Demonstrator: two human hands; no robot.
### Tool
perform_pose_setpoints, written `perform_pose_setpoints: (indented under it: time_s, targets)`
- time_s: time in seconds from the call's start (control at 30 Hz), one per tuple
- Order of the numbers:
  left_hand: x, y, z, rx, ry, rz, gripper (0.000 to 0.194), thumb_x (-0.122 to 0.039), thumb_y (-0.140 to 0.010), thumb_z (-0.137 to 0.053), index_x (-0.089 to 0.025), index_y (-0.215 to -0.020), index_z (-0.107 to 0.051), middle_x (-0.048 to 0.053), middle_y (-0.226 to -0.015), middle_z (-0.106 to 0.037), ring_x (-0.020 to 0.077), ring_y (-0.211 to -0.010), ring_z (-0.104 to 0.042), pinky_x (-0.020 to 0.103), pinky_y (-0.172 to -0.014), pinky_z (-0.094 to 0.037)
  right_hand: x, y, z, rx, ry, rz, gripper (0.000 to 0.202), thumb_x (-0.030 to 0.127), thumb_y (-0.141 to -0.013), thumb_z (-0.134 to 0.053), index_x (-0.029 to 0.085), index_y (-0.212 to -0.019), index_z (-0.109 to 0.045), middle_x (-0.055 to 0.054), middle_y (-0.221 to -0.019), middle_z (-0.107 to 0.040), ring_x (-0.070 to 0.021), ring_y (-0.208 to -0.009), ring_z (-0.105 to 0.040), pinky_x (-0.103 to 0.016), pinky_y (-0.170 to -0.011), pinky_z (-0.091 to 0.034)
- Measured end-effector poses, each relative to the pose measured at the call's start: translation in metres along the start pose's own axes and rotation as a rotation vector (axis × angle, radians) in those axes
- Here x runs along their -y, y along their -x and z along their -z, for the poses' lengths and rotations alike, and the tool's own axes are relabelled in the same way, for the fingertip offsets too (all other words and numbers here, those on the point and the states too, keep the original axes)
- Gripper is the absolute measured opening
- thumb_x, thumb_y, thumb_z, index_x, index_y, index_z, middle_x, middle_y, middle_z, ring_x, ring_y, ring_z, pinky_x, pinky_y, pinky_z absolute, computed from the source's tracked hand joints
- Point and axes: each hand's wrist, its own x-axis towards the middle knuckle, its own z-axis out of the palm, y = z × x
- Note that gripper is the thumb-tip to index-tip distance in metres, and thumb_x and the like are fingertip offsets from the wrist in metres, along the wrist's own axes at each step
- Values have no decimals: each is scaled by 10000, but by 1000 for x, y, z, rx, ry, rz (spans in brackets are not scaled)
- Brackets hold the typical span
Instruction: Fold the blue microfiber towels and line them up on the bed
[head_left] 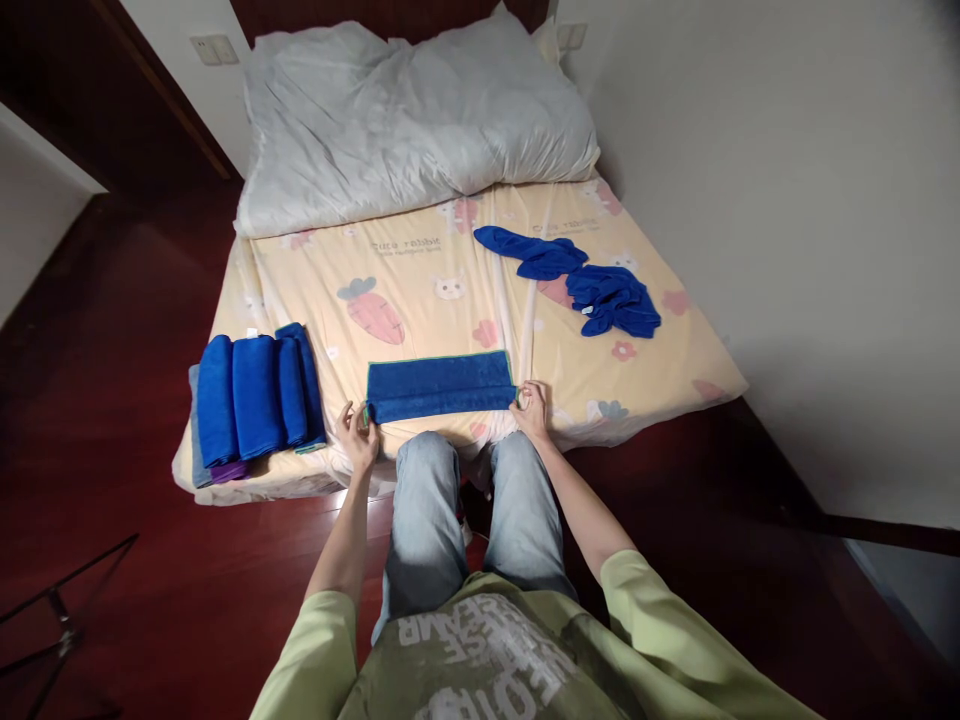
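Note:
A blue towel [439, 385] with green edging lies on the bed in front of my knees, folded into a long flat strip. Its near part is doubled over along the length. My left hand [357, 436] pinches the near left corner between thumb and fingers. At the opposite end, my right hand [531, 408] grips the right edge the same way. Left of my left hand sits a pile of folded blue towels [256, 395], with a purple piece [231, 470] showing underneath. Two crumpled blue cloths [613, 300] [534, 252] lie farther back on the right.
The bed [420, 290] wears a pale yellow sheet printed with rabbits and carrots. A big pillow in shiny whitish covering [420, 120] spans its head end. A bare wall [787, 220] rises on the right. Black metal legs [64, 625] stand on the dark red floor at lower left.

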Motion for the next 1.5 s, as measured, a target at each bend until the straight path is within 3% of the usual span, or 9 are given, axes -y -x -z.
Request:
perform_pose_setpoints:
  time_s: [0.07, 0.23, 0.53, 0.67, 0.8, 1.0, 1.13, 1.33, 1.5]
  targets:
    - [1, 1, 0, 79, -5, -43, 382, -245, -926, -535, -226, -1273, -694, 137, -1499, -548, 294, -1299, -530, 513, -1161, -392, 3, 0, 1, 63, 0, 45, 334, 110, -717, -580, 200, -1016, -699, -137, -1285, -572, -260, -1167, -608, -406, -1048, -531]
    - [5, -2, -1, 153, 0, -77, 450, -218, -937, -453, -219, -1310, -705, 90, -1377, -683, 292, -1278, -529, 498, -1126, -412, 4, 1, 2, 103, 4, 48, 291, 114, -760, -560, 204, -942, -768, -133, -1331, -546, -254, -1134, -633, -423, -1068, -533]
    - [3, -8, 3, 221, -2, 17, 602, -203, -716, -615, -234, -1313, -684, 82, -1388, -674, 341, -1249, -520, 532, -1141, -395, 2, 2, 13, 219, 138, 179, 506, 185, -743, -651, 234, -1243, -709, -108, -1349, -618, -317, -1320, -522, -512, -1173, -397]
    - [4, -15, 2, 231, 9, 35, 538, -216, -757, -609, -242, -1287, -694, 95, -1407, -658, 337, -1294, -532, 547, -1152, -385, -2, 2, 10, 242, 201, 196, 599, 222, -730, -685, 229, -1328, -664, -107, -1392, -610, -330, -1320, -514, -518, -1167, -369]
    - [7, -24, 1, 222, 37, 18, 404, -256, -827, -606, -239, -1216, -717, 109, -1385, -667, 318, -1305, -583, 543, -1176, -360, -4, 2, 7, 216, 213, 196, 554, 215, -785, -650, 225, -1338, -674, -110, -1376, -625, -315, -1303, -524, -502, -1157, -376]
    - [8, -26, 1, 185, 71, -21, 316, -276, -904, -569, -214, -1175, -719, 125, -1380, -674, 296, -1322, -601, 521, -1183, -355, -2, -1, 6, 194, 199, 142, 555, 117, -826, -534, 253, -1339, -693, -95, -1322, -642, -283, -1274, -537, -489, -1151, -399]
    - [3, -24, 3, 160, 112, 10, 285, -364, -958, -556, -206, -1119, -730, 123, -1315, -709, 280, -1270, -628, 497, -1169, -381, 0, -3, 5, 147, 117, 124, 514, 97, -829, -486, 239, -1262, -724, -113, -1267, -636, -268, -1259, -548, -468, -1169, -418]
    - [3, -22, 3, 116, 74, 139, 327, -480, -960, -563, -207, -989, -741, 97, -964, -732, 282, -1049, -619, 448, -1017, -479, -5, -5, -1, 62, -23, 2, 267, 304, -955, -484, 189, -1081, -690, -159, -1240, -613, -262, -1219, -587, -421, -1121, -482]
    - [9, -21, 0, 127, 41, 213, 352, -504, -963, -508, -204, -931, -690, 85, -891, -685, 256, -966, -608, 385, -910, -503, -11, -4, -5, 26, 12, -39, 318, 490, -986, -470, 226, -866, -600, -128, -1077, -626, -253, -1054, -606, -405, -1020, -517]
